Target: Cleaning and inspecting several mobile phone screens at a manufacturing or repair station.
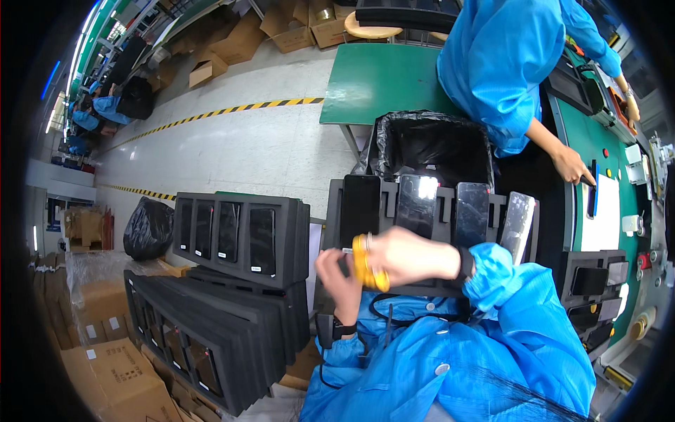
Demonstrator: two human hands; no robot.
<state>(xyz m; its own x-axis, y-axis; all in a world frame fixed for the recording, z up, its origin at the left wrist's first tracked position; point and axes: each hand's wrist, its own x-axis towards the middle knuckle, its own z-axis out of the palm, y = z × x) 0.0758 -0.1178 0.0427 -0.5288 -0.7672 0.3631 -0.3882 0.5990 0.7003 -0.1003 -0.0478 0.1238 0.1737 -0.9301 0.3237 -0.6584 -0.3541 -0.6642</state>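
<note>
My right hand (pixel 410 254) reaches in from the right and is closed around a bright yellow, curved object (pixel 370 263), blurred, its exact kind unclear. Close against it on the left is my left hand (pixel 340 283), fingers curled toward the thumb; whatever they pinch is too small to make out. Both hands are over the near left part of a dark foam tray (pixel 390 193). In its slots sit a black phone (pixel 361 207), partly behind my hands, a glossy phone (pixel 416 204), a dark phone (pixel 471 213) and a shiny, pale-reflecting phone (pixel 517 224).
At left, a foam tray holding several phones (pixel 263 239) lies above a leaning stack of foam trays (pixel 211 344). A bin lined with a black bag (pixel 432 144) stands beyond. A co-worker's hand (pixel 573 165) touches a device at the right bench. Cardboard boxes (pixel 116 373) fill the lower left.
</note>
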